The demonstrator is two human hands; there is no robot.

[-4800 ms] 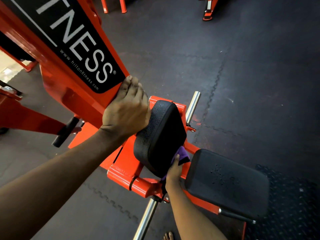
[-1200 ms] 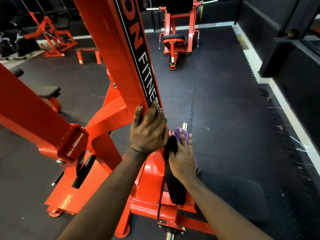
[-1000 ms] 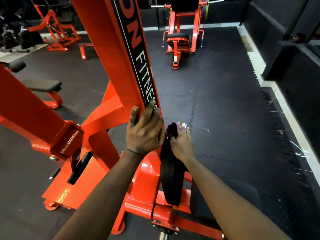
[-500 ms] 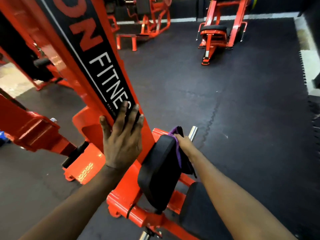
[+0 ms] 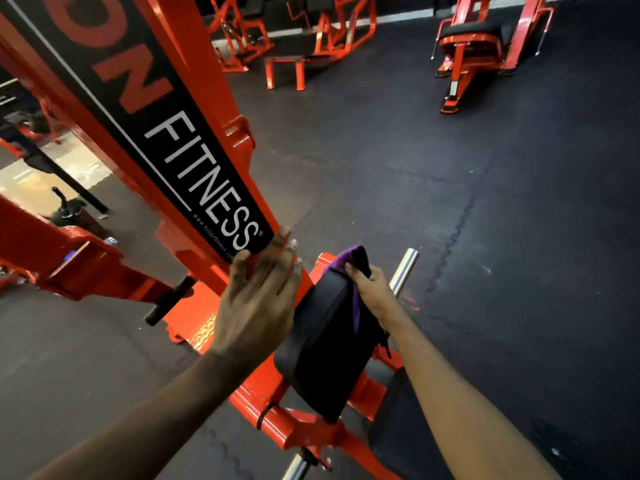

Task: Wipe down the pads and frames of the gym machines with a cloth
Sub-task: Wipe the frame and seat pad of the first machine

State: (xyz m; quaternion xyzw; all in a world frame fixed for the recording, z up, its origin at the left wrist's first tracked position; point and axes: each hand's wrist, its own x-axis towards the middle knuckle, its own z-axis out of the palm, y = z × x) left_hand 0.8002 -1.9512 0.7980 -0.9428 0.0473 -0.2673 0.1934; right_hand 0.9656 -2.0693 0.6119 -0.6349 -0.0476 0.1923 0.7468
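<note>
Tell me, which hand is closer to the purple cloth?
Right. The right hand grips the purple cloth at the black pad's top edge. The left hand presses flat on the orange frame, on the pad's other side, not touching the cloth.

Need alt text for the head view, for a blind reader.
The right hand holds a purple cloth against the top of a black pad on an orange gym machine; the left hand rests flat on its slanted frame.
</note>
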